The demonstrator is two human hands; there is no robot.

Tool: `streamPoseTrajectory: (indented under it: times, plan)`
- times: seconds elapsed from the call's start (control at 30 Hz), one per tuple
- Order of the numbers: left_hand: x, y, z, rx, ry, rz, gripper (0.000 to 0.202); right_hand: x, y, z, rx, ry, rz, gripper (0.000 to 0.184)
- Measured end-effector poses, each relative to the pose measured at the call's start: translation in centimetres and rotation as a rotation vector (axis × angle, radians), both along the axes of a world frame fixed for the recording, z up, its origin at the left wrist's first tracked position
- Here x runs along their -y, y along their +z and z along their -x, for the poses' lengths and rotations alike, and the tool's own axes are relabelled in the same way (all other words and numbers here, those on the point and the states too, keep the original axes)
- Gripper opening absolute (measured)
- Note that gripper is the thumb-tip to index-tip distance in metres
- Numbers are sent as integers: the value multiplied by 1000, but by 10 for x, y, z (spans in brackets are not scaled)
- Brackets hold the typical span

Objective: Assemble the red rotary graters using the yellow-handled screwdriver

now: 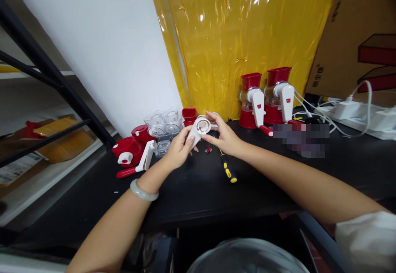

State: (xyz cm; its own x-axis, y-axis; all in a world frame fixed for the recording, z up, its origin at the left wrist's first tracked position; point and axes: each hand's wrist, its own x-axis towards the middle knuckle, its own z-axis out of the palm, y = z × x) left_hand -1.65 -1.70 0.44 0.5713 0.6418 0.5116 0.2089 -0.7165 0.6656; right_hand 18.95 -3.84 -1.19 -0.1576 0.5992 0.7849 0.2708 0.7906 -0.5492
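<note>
My left hand (pixel 179 148) is closed around the narrow part of a white plastic crank arm (pixel 194 136), held a little above the black table. The round hollow end of the arm faces up toward me. My right hand (pixel 227 137) curls about that round end, thumb on the near side and fingers on the far side. Just below the hands lie a few small red and metal pieces (pixel 208 149). A screwdriver (pixel 228 168) with a dark blue and yellow handle rests near my right hand, its tip pointing away.
Red grater bases (pixel 127 151), another crank handle (pixel 146 156), clear plastic housings (pixel 163 125) and a red hopper (pixel 189 114) stand at the left. Two assembled rotary graters (pixel 251 100) are at the back right, beside cables and a power strip (pixel 368 118). A pixelated patch hides something.
</note>
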Motion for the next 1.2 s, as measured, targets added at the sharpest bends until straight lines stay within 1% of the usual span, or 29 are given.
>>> streamPoseTrajectory:
  times: [0.07,0.13,0.2,0.37,0.5,0.6,0.77,0.87,0.93,1.07,1.13,1.2]
  plan:
    - [4,2,1,-149,48,-159,36,2,2,-1,55,17,-24,73]
    - [5,4,3,-274,99,-270,33,4,3,-2,107,-8,-35,64]
    - [5,5,5,-370,141,-327,33,5,5,-3,147,-39,-39,52]
    - [4,5,6,-469,195,-383,33,1,5,-6,237,-59,-30,40]
    - [6,5,4,-474,201,-338,34,2,2,0,231,-86,-29,29]
    - [8,6,2,-472,213,-317,35,4,1,4,208,-104,-20,26]
    - [9,10,1,-458,225,-319,34,3,3,4,199,-104,-13,25]
    - [11,12,2,-424,192,-271,32,2,2,1,191,-88,-2,28]
    - [11,12,2,-401,155,-221,31,1,1,-1,150,-66,32,36]
    - [10,11,3,-341,143,-144,32,2,-1,0,34,67,121,62]
    - [9,11,4,-327,144,-137,34,5,-2,2,18,98,125,66]
    - [7,12,5,-337,147,-153,36,7,-3,4,24,88,105,62]
